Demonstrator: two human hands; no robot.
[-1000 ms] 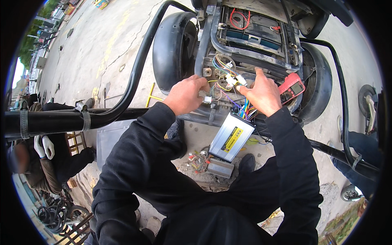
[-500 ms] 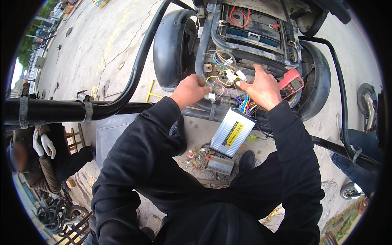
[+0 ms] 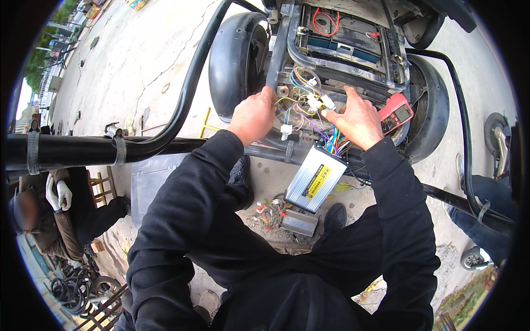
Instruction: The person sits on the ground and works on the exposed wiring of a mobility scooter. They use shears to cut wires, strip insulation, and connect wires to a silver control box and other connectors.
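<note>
With my left hand [image 3: 253, 115] closed on the frame edge and my right hand [image 3: 358, 118] pinching a white connector [image 3: 327, 102], I risk yanking the tangled wires [image 3: 309, 118] loose from the hanging silver controller box [image 3: 316, 179].

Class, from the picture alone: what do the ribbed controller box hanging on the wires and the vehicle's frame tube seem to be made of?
The controller box looks like bare aluminium: silvery, matte, with ribbed sides. The frame tube seems to be steel painted glossy black, judging by its smooth sheen; the metal itself cannot be confirmed.

cracked concrete ground [image 3: 138, 60]: small grey controller box [image 3: 298, 222] plus loose wire scraps [image 3: 268, 209] near, yellow T-wrench [image 3: 207, 126] left
</note>
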